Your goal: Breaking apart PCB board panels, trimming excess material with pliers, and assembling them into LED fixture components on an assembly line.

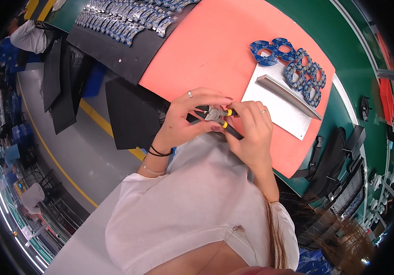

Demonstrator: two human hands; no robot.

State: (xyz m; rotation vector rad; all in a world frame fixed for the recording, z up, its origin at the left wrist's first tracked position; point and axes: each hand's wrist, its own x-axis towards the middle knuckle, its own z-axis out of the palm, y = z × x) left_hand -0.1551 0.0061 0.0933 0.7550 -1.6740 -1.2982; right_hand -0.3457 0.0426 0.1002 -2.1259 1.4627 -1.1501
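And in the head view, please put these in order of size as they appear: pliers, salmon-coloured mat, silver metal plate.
1. Salmon-coloured mat, partly covered
2. Silver metal plate
3. Pliers, partly hidden, yet clearly smallest

My pliers (215, 115) have a dull metal head; on the matt mat (206, 55) lie a smooth metal plate (292, 123) and glossy circuit boards (300, 69).

The left hand (181, 118) is placed at the left side of the pliers (214, 114), its fingers bent along their far side and its thumb at the near side; how firmly it presses is not clear. The right hand (254, 130) is at their right side, fingers curled on the handles. The left forearm (152, 163) and right forearm (266, 181) reach toward the pliers from the near side
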